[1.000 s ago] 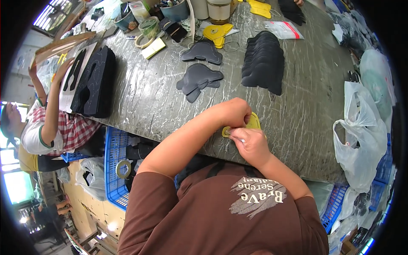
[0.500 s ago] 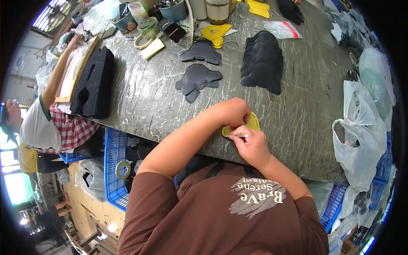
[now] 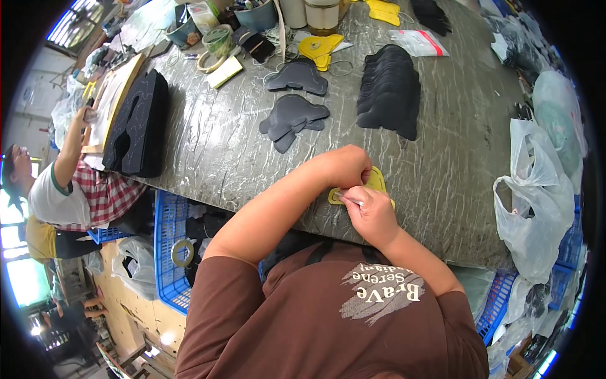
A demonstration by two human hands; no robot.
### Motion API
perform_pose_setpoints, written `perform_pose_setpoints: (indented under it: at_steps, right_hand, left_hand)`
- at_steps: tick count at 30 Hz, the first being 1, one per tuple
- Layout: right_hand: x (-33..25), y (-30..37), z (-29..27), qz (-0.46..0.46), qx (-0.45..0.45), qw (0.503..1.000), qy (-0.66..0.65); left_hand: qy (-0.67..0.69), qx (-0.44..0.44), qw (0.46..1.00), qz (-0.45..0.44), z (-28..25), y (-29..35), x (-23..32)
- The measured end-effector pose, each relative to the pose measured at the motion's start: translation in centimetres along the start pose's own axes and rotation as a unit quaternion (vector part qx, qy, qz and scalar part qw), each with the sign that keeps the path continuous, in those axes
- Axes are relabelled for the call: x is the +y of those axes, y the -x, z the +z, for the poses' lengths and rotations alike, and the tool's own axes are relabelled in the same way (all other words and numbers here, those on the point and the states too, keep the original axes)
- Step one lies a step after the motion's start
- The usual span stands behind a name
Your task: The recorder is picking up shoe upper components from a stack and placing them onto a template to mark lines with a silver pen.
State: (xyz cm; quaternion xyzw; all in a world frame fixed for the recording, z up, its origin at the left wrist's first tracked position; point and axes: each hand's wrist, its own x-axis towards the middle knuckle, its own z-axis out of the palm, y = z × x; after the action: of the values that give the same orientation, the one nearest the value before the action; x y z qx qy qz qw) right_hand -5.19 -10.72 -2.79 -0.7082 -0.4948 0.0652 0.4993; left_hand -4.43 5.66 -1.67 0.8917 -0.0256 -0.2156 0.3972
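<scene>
Table: grey, marbled.
Black stack: well beyond the hands.
Dark cut pieces: apart, further back.
Yellow piece: at table's near edge.
Left hand: pinching it.
Right hand: closed around a thin pen.

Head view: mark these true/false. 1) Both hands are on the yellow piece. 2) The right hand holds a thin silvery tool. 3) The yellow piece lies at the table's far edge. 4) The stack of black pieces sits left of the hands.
1) True: left hand and right hand both meet the yellow piece.
2) True: a thin silvery tool pokes from its fingers.
3) False: it lies near the table's near edge, by the person.
4) False: the stack of black pieces sits beyond the hands, slightly right.
</scene>
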Motion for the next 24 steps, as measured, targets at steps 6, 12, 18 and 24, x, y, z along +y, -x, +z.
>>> perform_pose_setpoints:
  at_steps: [6,12,18,24]
  right_hand:
    - [-0.5,-0.2,-0.1,0.008,-0.041,0.999,0.007]
    - [-0.6,0.0,-0.8,0.064,-0.038,0.997,-0.022]
    - [0.0,0.6,-2.0,0.105,-0.001,0.994,-0.021]
    - [0.8,1.4,-2.7,0.129,0.019,0.991,-0.022]
  left_hand:
    - [-0.003,0.000,1.000,-0.003,0.2,-0.2,-0.4]
    - [0.026,-0.017,0.999,-0.037,-0.2,0.0,0.4]
    - [0.003,-0.018,1.000,-0.012,-0.1,0.1,0.2]
    - [0.055,-0.043,0.996,-0.047,-0.1,0.0,0.3]
